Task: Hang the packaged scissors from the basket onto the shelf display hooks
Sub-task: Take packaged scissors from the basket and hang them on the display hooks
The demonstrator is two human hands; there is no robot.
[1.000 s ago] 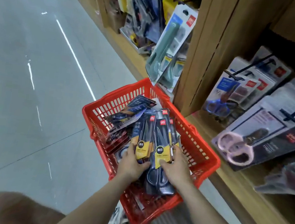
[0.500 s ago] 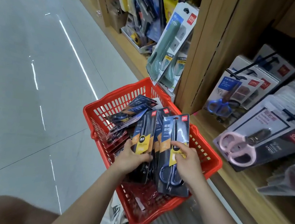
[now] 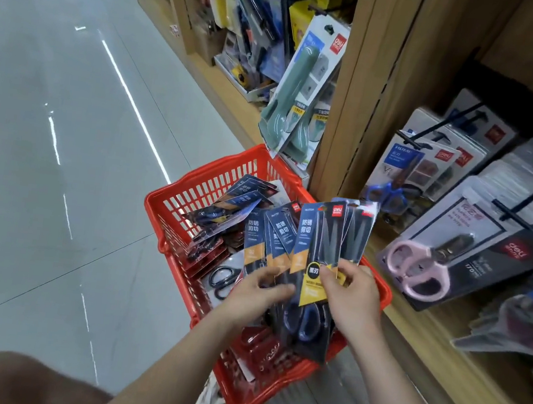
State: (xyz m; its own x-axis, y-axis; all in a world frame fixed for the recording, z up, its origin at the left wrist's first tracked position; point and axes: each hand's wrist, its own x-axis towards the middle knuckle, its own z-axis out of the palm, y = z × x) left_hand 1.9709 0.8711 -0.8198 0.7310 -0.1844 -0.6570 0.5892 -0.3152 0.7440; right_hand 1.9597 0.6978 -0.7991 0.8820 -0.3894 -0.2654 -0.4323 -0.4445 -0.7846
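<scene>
The right hand (image 3: 352,298) pinched the foremost of the scissor packs (image 3: 319,237) at the yellow label, thumb on the face and fingers curled behind. Just beside it, the left hand (image 3: 254,295) gripped the lower part of the same bundle, thumb laid across the cards. The packs stood upright in a loose fan over the near right side of the basket (image 3: 173,191), their flat top edges near the wooden post (image 3: 372,81). They were stiff, glossy blue cards with clear blisters over dark blades and blue looped handles.

The basket was red plastic lattice with a thick rounded rim. More packs (image 3: 238,205) lay tilted against its far side, and its right rim sat just beside the shelf ledge (image 3: 438,371), which was pale wood with a straight grain. Above the ledge, thin black hooks (image 3: 524,198) jutted outward, carrying white cards, and a pink-handled pair (image 3: 417,268) hung foremost. To the left, the smooth grey floor (image 3: 45,176) lay open and wide.
</scene>
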